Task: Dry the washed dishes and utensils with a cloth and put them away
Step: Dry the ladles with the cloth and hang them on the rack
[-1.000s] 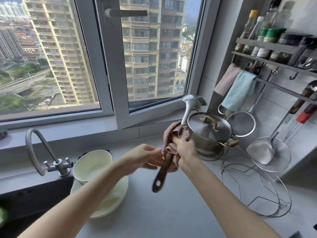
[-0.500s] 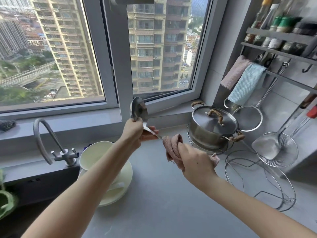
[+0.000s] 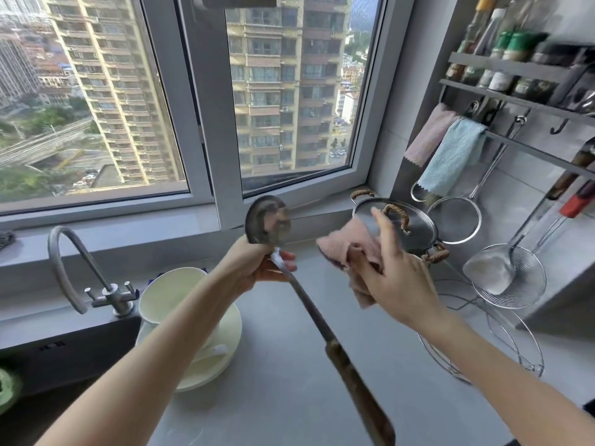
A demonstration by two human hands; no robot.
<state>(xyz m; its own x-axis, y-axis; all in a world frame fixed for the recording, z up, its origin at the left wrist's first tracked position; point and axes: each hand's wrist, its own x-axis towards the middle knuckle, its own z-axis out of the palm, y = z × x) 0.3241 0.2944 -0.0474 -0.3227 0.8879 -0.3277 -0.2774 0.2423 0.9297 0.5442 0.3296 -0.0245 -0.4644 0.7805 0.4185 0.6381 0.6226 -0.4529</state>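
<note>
My left hand (image 3: 257, 268) grips a steel ladle (image 3: 267, 223) just below its bowl. The bowl points up toward the window, and the long shaft with its brown wooden handle (image 3: 357, 391) slants down to the lower right. My right hand (image 3: 396, 278) holds a crumpled pink cloth (image 3: 347, 249) to the right of the ladle, apart from it, with the index finger raised. A cream bowl (image 3: 167, 291) stands on a cream plate (image 3: 225, 355) beside the sink, with a white spoon lying on the plate.
A lidded steel pot (image 3: 415, 230) sits in the corner behind my right hand. A wire rack (image 3: 502, 346) lies on the grey counter (image 3: 289, 381) at right. Strainers and a skimmer (image 3: 495, 272) hang on the wall rail with two cloths (image 3: 450, 156). The tap (image 3: 80, 262) stands at left.
My right hand with the cloth has come off the ladle's shaft and moved right. The ladle's wooden handle now hangs free toward me. My left hand keeps its grip below the bowl.
</note>
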